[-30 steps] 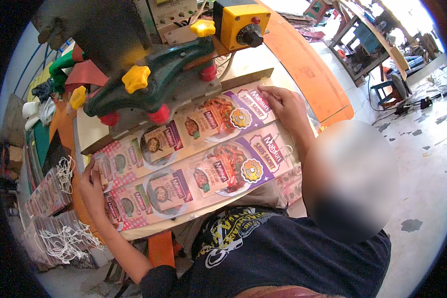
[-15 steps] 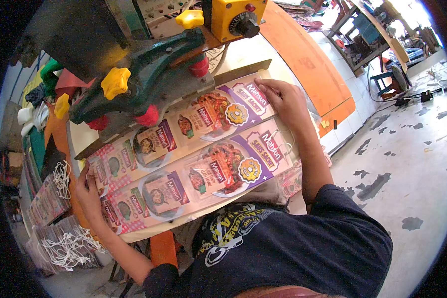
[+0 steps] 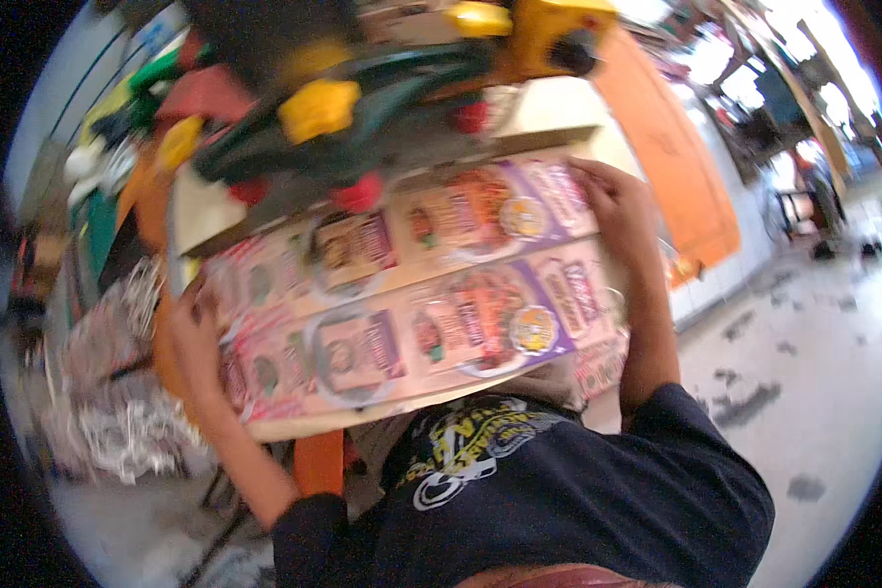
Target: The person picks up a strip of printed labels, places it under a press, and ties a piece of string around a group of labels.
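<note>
Two long printed plastic-covered strips (image 3: 426,314), pink and purple with food pictures, lie one above the other across a pale worktop (image 3: 314,423). My left hand (image 3: 196,323) closes on the left end of the far strip. At its far right corner, my right hand (image 3: 619,208) pinches the edge between thumb and fingers. The far edge of that strip lies along the front of a dark green machine head (image 3: 402,83), which bears yellow knobs (image 3: 318,111) and red knobs (image 3: 358,192). Motion blur softens the whole picture.
A yellow control box (image 3: 559,34) with a dark dial stands beyond the worktop. An orange board (image 3: 661,147) extends on the right. Bundles of white cord (image 3: 132,441) lie on stacked printed items at lower left. On the right is a patchy grey floor (image 3: 804,392).
The view has swung, so the machine, strips and hands all appear further right. Both hands keep their places at the two ends of the far strip.
</note>
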`<action>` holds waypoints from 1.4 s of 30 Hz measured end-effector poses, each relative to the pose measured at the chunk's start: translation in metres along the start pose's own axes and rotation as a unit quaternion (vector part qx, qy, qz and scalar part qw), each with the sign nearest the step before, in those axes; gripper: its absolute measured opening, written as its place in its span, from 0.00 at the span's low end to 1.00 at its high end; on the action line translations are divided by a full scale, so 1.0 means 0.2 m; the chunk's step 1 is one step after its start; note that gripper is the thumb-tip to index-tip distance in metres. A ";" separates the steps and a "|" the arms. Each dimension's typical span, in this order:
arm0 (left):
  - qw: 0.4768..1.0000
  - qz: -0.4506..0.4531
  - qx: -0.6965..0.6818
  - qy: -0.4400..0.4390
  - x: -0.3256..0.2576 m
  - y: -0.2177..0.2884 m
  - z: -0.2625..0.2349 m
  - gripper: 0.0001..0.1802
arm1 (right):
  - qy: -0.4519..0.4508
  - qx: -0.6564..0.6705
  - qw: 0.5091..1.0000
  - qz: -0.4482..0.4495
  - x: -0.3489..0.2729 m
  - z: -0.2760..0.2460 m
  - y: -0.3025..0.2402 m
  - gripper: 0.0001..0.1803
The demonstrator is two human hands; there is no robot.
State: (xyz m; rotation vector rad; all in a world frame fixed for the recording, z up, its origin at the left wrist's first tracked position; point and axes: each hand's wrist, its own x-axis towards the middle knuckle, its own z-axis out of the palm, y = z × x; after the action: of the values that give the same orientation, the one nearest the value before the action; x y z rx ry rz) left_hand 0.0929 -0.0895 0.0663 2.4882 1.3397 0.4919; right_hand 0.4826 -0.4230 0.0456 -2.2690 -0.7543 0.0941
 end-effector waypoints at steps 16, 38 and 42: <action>0.998 0.002 -0.051 0.028 0.03 -0.17 0.06 0.17 | -0.051 0.046 0.998 0.006 -0.02 -0.02 -0.01 0.20; 0.986 0.089 0.014 0.138 -0.35 -0.07 0.04 0.13 | -0.014 -0.075 0.996 -0.036 -0.17 -0.05 -0.03 0.17; 0.987 0.087 0.009 0.138 -0.34 -0.04 0.04 0.13 | 0.003 -0.073 0.996 -0.050 -0.17 -0.03 0.00 0.17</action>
State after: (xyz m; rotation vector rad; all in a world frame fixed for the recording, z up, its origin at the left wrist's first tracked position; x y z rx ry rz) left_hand 0.0544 -0.1426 0.0447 2.6395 1.2258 0.8975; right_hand 0.4554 -0.4458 0.0461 -2.3632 -0.8959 -0.0160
